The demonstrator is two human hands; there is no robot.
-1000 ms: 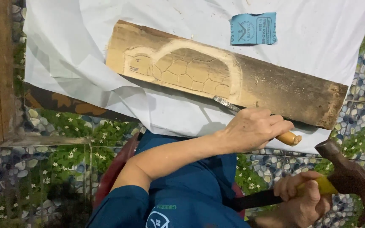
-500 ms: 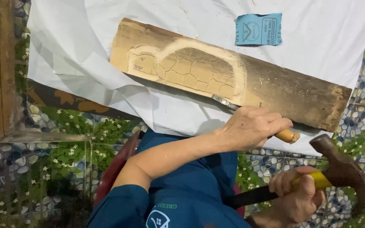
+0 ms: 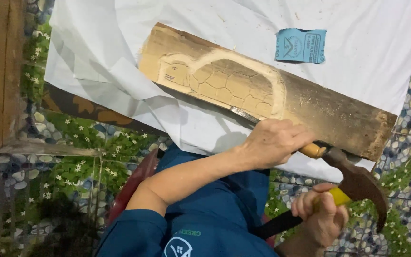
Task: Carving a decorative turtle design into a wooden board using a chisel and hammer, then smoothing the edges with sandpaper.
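A long wooden plank [image 3: 338, 114] lies on a white sheet [image 3: 120, 62], with a turtle shape carved into its left half [image 3: 224, 81]. My left hand [image 3: 272, 143] grips a chisel with a wooden handle [image 3: 312, 151]; its metal blade [image 3: 243, 114] rests against the lower edge of the carving. My right hand [image 3: 322, 216] holds a rusty claw hammer [image 3: 357, 183] by its yellow and black grip. The hammer's head touches the end of the chisel handle.
A blue piece of sandpaper [image 3: 300, 45] lies on the sheet beyond the plank. A wooden frame [image 3: 1, 81] stands at the left. Under the sheet is a floral, pebble-patterned covering [image 3: 72, 162]. My blue-clad lap and a red seat edge [image 3: 129, 185] fill the bottom.
The hammer has swung up and left from beside my knee until its head meets the chisel handle. My left hand keeps the chisel in the same place on the plank.
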